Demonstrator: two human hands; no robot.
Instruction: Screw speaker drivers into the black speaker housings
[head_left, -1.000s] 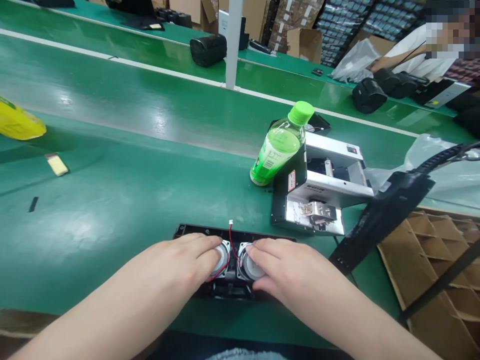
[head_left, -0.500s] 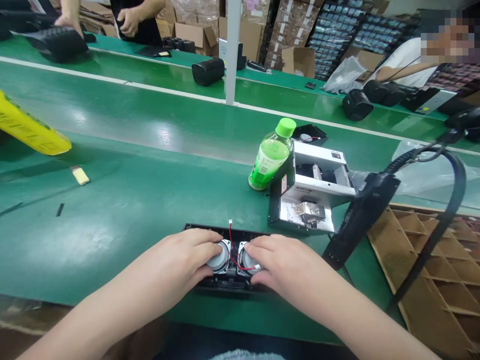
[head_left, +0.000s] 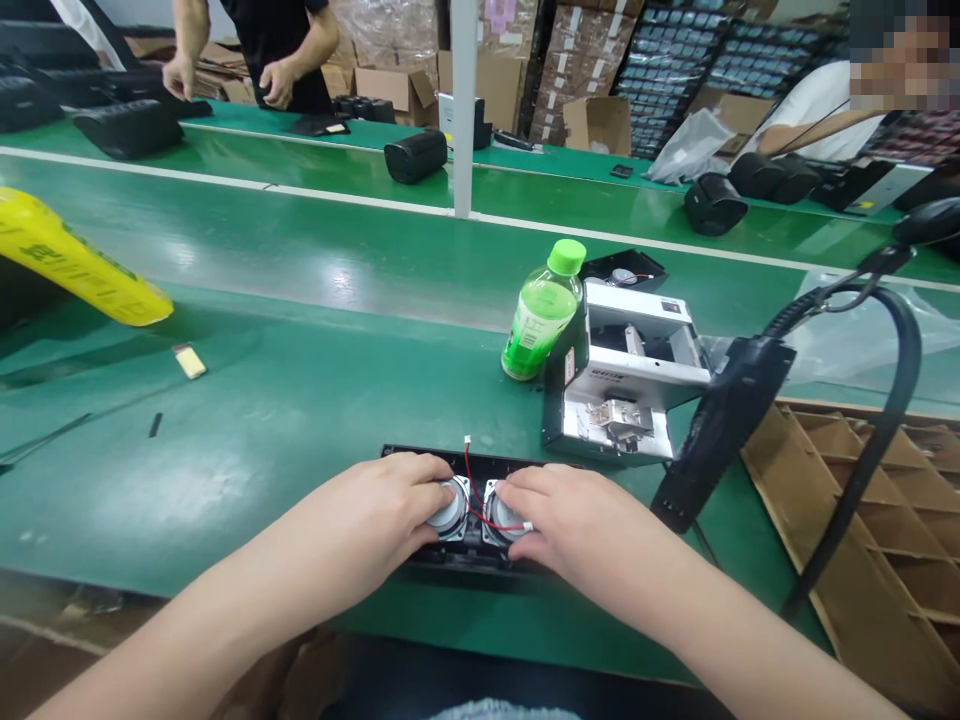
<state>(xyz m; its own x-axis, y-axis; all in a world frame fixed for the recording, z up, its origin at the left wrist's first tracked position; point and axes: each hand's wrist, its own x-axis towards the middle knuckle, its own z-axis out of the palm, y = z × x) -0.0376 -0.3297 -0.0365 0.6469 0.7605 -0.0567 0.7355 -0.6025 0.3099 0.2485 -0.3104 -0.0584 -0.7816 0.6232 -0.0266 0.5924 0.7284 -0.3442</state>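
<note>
A long black speaker housing point(head_left: 475, 560) lies on the green bench in front of me, open side up. Two round speaker drivers with square metal frames sit in it side by side. My left hand point(head_left: 405, 500) has its fingers curled over the left speaker driver point(head_left: 451, 515). Over the right speaker driver point(head_left: 504, 512) curl the fingers and thumb of my right hand point(head_left: 551, 510). Red and black wires point(head_left: 480, 515) cross between the drivers; one white plug stands up at the housing's far edge, another lies by my right fingers. My hands hide the housing's ends.
Beyond the housing stand a green-capped bottle point(head_left: 541, 310) and a white and black machine point(head_left: 626, 370). A black handheld tool on a thick cable point(head_left: 724, 430) and a divided cardboard box point(head_left: 862, 540) are at right. Left is a yellow object point(head_left: 82, 265). Co-workers stand across the bench.
The view has shifted slightly, while both my hands stay on the speaker drivers. Across the bench, a co-worker's hand has come away from a black speaker at the far left.
</note>
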